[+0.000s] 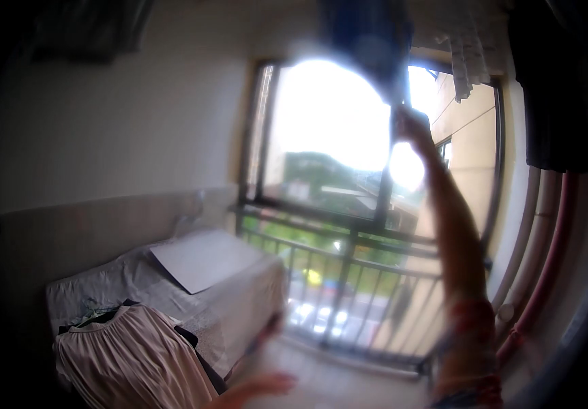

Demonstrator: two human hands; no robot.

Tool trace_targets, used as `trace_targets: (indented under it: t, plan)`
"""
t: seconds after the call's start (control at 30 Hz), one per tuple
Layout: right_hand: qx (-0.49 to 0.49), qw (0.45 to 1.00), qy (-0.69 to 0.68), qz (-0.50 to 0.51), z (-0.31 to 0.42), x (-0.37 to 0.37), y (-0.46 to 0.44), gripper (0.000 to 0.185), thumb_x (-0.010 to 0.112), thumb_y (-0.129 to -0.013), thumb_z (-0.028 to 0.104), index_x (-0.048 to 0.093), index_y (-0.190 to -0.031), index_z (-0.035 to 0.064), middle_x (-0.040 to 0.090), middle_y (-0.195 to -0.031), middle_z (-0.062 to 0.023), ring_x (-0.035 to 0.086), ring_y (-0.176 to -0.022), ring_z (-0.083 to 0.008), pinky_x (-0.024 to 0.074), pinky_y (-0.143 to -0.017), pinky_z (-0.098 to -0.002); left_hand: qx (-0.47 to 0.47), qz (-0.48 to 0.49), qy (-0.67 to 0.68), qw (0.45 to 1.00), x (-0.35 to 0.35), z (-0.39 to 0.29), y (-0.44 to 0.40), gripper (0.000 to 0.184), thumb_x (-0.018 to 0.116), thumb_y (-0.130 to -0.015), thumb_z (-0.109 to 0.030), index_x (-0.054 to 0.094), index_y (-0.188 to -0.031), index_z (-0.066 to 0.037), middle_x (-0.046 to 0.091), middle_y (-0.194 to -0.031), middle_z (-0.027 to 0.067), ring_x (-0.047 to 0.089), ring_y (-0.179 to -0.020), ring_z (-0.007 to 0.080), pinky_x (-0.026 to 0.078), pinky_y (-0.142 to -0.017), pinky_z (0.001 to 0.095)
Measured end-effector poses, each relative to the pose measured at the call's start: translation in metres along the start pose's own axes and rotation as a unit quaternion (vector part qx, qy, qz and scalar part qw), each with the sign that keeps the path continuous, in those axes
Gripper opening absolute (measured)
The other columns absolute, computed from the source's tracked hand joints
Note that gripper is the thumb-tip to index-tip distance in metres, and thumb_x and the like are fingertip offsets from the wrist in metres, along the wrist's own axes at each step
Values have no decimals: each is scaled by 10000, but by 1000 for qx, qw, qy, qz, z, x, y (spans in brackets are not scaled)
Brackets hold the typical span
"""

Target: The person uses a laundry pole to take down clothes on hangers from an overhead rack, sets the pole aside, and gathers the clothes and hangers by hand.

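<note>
My right arm reaches up in front of the window, and my right hand [411, 127] is closed at the lower end of a blue cloth [369, 34] that hangs from above. Blur and glare hide the exact finger positions there. Low in the view, my left hand [266, 386] is held out with its fingers extended, somewhat blurred, and nothing shows in it. Just left of it, a pale pink pleated garment [133, 358] lies over a dark one on a covered surface [113, 276]. A flat white sheet or board [205, 259] rests farther back on the same cover.
Ahead is a large window [328, 129] with a dark railing [348, 273] below it. A dark garment [553, 102] and a white lacy one [468, 58] hang at the upper right. Pipes [546, 252] run down the right wall.
</note>
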State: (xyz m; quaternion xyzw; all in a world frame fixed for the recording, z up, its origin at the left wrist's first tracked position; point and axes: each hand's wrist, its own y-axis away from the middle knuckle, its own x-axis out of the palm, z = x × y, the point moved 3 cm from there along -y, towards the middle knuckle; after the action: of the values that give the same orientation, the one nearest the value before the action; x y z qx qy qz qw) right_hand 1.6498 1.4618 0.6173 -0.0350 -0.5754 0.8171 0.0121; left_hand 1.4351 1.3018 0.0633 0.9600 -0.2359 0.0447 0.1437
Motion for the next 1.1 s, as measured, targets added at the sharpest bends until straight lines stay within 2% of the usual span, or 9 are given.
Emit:
trace_targets:
  t: [0.33,0.47,0.6,0.73,0.83,0.93,1.0,1.03,1.1]
  plan:
    - [62,997,-53,-2,0,30,67,246,542,-763,245,403,-625,97,377,-450,5,362,-331,-100,319,-327,-232,0,-2,-50,999,-29,7,44,337,527,-787,-226,485,-1079,-62,559,-906,29,540,-721,86,426,-555,195]
    - [221,971,-89,31,-39,34,159,272,541,-764,271,390,-602,114,371,-460,11,373,-356,-101,331,-343,-241,120,-22,-27,992,-82,16,63,303,537,-777,-196,506,-1038,-45,579,-860,37,559,-682,98,436,-549,201]
    - [239,970,-48,12,-36,15,187,317,541,-760,303,369,-559,127,335,-452,29,340,-350,-79,299,-328,-232,121,-204,-56,970,-120,-32,106,296,558,-759,-203,523,-973,-2,584,-816,77,569,-613,123,452,-463,220]
    - [338,940,-45,-18,-47,7,290,318,558,-755,263,390,-525,120,333,-423,41,317,-319,-59,264,-301,-221,253,-379,18,890,-134,-100,151,173,536,-716,-64,549,-864,25,569,-706,78,525,-560,110,409,-453,191]
    - [465,883,27,-55,-32,11,399,317,583,-744,242,400,-523,107,354,-418,33,331,-314,-54,236,-286,-209,344,-387,-95,851,-105,-160,185,263,550,-742,-225,550,-873,2,568,-719,79,527,-595,115,416,-486,197]
    - [437,896,-76,-30,-46,-3,511,342,586,-746,246,393,-504,101,345,-401,40,324,-308,-45,224,-284,-204,382,-279,-222,853,-30,-214,195,482,446,-797,-402,433,-1109,-35,549,-885,61,531,-769,109,427,-556,212]
    - [488,867,97,26,-4,0,536,349,579,-756,230,386,-493,106,347,-409,53,316,-325,-30,217,-298,-201,400,-261,-357,802,-2,-224,179,449,503,-792,-315,411,-1140,-46,538,-871,45,488,-709,71,390,-547,193]
    - [502,861,75,29,8,-1,550,346,579,-756,229,388,-495,107,343,-410,55,316,-328,-28,216,-302,-199,289,-264,-439,809,10,-222,173,415,528,-782,-265,437,-1111,-27,545,-772,27,464,-622,72,380,-520,203]
    - [533,845,29,37,27,-6,587,340,580,-756,227,393,-499,107,336,-411,60,317,-336,-24,215,-309,-196,288,-246,-512,771,30,-193,156,266,506,-788,-223,524,-922,6,510,-610,9,438,-542,81,368,-498,226]
